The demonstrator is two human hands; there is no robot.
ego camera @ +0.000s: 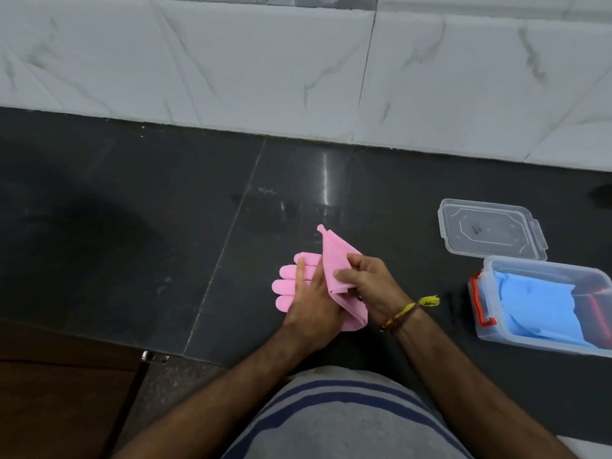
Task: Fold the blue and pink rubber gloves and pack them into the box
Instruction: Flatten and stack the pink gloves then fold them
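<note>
Folding pink glove (334, 256): soft, floppy, light; probably springs open.
Right hand (367, 283): pinching the cuff edge, good spot.
Left hand (314, 299): flat, pressing it to the surface (165, 226).

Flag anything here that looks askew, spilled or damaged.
Nothing stands out. The left hand presses the pink glove, the right hand pinches its folded cuff, the blue glove lies in the box, the lid rests behind it.

one head-worn view looks steeply down, close over a dark counter (132, 226), facing a tiled wall (231, 67).
</note>
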